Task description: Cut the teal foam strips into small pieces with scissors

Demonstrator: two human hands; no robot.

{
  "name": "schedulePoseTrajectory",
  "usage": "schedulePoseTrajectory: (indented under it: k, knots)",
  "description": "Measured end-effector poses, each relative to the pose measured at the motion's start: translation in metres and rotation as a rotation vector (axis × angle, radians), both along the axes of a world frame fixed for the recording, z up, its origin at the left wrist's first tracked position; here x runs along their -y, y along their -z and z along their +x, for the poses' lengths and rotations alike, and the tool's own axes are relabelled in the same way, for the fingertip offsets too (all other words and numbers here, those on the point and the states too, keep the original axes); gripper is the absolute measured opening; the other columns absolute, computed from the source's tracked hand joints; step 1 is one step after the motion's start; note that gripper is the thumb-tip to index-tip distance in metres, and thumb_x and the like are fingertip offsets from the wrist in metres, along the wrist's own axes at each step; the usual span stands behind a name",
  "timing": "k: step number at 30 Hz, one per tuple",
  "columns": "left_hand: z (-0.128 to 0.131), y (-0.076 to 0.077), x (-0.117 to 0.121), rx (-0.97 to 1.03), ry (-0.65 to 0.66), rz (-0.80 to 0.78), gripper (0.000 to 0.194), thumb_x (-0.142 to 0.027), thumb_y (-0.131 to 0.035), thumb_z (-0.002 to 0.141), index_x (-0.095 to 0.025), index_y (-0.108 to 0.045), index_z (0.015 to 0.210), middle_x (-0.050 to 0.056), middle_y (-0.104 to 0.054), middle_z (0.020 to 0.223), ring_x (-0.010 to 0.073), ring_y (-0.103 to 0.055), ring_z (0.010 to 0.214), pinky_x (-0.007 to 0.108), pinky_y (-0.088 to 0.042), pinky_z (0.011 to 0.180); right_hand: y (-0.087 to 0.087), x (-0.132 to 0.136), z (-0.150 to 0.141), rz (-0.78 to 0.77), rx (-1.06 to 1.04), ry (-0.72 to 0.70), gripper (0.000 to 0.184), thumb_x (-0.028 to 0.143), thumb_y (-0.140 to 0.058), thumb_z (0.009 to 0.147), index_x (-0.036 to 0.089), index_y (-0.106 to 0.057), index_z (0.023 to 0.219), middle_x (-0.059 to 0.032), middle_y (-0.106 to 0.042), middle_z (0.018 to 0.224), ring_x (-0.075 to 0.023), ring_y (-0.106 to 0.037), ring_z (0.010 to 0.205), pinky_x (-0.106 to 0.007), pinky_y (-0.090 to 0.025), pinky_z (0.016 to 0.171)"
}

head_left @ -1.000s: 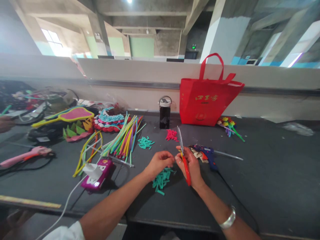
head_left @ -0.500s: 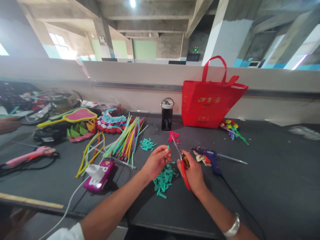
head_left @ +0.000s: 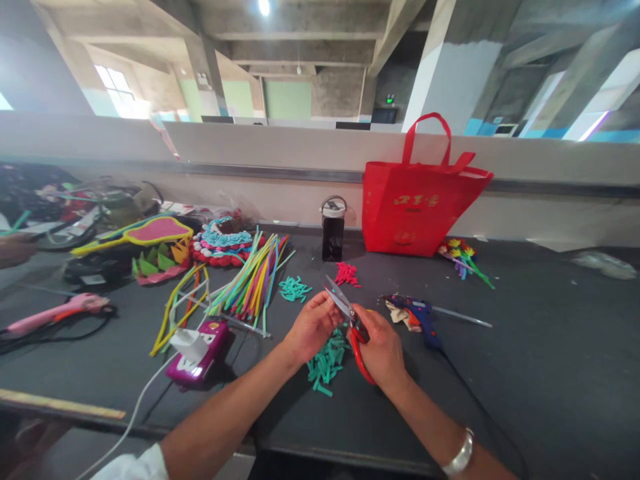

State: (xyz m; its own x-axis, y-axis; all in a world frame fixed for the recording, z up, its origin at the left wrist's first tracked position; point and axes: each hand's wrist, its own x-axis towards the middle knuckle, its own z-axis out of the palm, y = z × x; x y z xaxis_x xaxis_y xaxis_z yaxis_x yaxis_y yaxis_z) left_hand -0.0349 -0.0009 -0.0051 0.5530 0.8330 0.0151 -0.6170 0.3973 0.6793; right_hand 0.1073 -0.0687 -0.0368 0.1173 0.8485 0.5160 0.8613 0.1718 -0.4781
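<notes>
My right hand (head_left: 381, 347) grips a pair of red-handled scissors (head_left: 359, 352), whose parted blades point up and left. The blades reach across the fingertips of my left hand (head_left: 314, 325), which is closed in a pinch on a small green piece, mostly hidden now by the blades. Below both hands lies a heap of green cut strips (head_left: 326, 368). Just beyond them are a smaller pile of green bits (head_left: 295, 289) and a pile of red bits (head_left: 347, 274).
A blue glue gun (head_left: 425, 321) lies to the right, its cord trailing forward. On the left are a purple power strip (head_left: 200, 357), colourful stems (head_left: 255, 280) and a pink glue gun (head_left: 60, 313). A red bag (head_left: 420, 207) and a phone (head_left: 333, 239) stand behind. Another person's hand (head_left: 17, 248) shows far left.
My right hand has brought the scissors left and turned them, so the blades now lie at my left fingertips. My left hand has barely moved; the green piece is now covered.
</notes>
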Motion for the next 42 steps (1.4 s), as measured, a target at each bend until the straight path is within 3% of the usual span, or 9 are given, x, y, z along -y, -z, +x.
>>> schedulePoseTrajectory:
  k: [14, 19, 25, 30, 33, 36, 39, 42]
  knots:
    - [0.001, -0.004, 0.003, 0.014, 0.022, 0.045, 0.02, -0.026, -0.075, 0.071, -0.015, -0.059, 0.075, -0.002, -0.053, 0.066, 0.0076, -0.048, 0.059, 0.023, -0.039, 0.062, 0.004, 0.001, -0.001, 0.041, 0.069, 0.038, 0.037, 0.02, -0.049, 0.084, 0.021, -0.06, 0.12, -0.0053, -0.07, 0.093, -0.0187, -0.066, 0.08, -0.027, -0.049, 0.073]
    - [-0.001, -0.004, 0.001, -0.133, -0.133, 0.101, 0.02, -0.03, -0.074, 0.07, -0.016, -0.061, 0.074, -0.003, -0.051, 0.062, 0.0076, -0.046, 0.057, 0.022, -0.038, 0.06, 0.004, -0.002, 0.0, 0.074, -0.031, 0.055, 0.032, 0.028, -0.05, 0.087, 0.02, -0.062, 0.115, -0.0074, -0.071, 0.098, -0.0188, -0.068, 0.081, -0.027, -0.051, 0.074]
    - [0.0, 0.003, 0.001, -0.579, -0.412, 0.432, 0.015, -0.031, -0.068, 0.073, -0.016, -0.064, 0.071, -0.003, -0.054, 0.059, 0.0084, -0.044, 0.054, 0.022, -0.035, 0.055, -0.008, -0.001, 0.004, 0.088, -0.23, 0.131, 0.035, 0.04, -0.052, 0.088, 0.017, -0.062, 0.112, -0.0063, -0.072, 0.088, -0.0181, -0.068, 0.074, -0.027, -0.051, 0.069]
    - [0.002, 0.007, 0.006, -0.887, -0.451, 0.82, 0.008, -0.021, -0.061, 0.075, -0.016, -0.065, 0.072, 0.0, -0.06, 0.063, 0.0107, -0.051, 0.059, 0.022, -0.038, 0.059, -0.012, 0.0, 0.002, 0.143, -0.386, 0.082, 0.04, 0.044, -0.057, 0.084, 0.017, -0.061, 0.113, -0.0065, -0.071, 0.089, -0.0169, -0.066, 0.073, -0.028, -0.052, 0.072]
    - [0.004, 0.006, 0.009, -0.966, -0.452, 0.944, 0.009, -0.019, -0.058, 0.076, -0.016, -0.064, 0.071, -0.001, -0.059, 0.062, 0.0103, -0.051, 0.058, 0.022, -0.038, 0.057, -0.01, -0.002, 0.001, 0.103, -0.466, 0.053, 0.043, 0.043, -0.061, 0.082, 0.018, -0.059, 0.117, -0.0039, -0.07, 0.083, -0.0154, -0.064, 0.069, -0.028, -0.052, 0.07]
    - [0.005, 0.004, 0.012, -0.986, -0.427, 1.032, 0.011, -0.019, -0.056, 0.076, -0.016, -0.063, 0.068, -0.001, -0.058, 0.062, 0.0105, -0.05, 0.058, 0.022, -0.037, 0.057, -0.006, -0.003, 0.003, 0.076, -0.513, 0.024, 0.041, 0.04, -0.06, 0.082, 0.019, -0.058, 0.118, -0.0052, -0.07, 0.09, -0.016, -0.065, 0.073, -0.029, -0.052, 0.072]
    - [0.005, 0.003, 0.014, -0.971, -0.38, 1.016, 0.011, -0.021, -0.057, 0.076, -0.017, -0.064, 0.069, 0.0, -0.059, 0.062, 0.0112, -0.05, 0.06, 0.022, -0.037, 0.058, -0.003, -0.005, 0.005, 0.079, -0.547, -0.003, 0.039, 0.036, -0.058, 0.083, 0.019, -0.058, 0.118, -0.0064, -0.069, 0.098, -0.0162, -0.065, 0.077, -0.029, -0.053, 0.074]
    - [0.005, 0.004, 0.01, -0.92, -0.288, 0.831, 0.012, -0.025, -0.058, 0.075, -0.016, -0.065, 0.07, 0.0, -0.06, 0.064, 0.0117, -0.051, 0.06, 0.022, -0.036, 0.057, -0.003, -0.006, 0.006, 0.083, -0.577, -0.026, 0.038, 0.033, -0.057, 0.083, 0.02, -0.057, 0.118, -0.0049, -0.068, 0.094, -0.0155, -0.065, 0.077, -0.029, -0.052, 0.074]
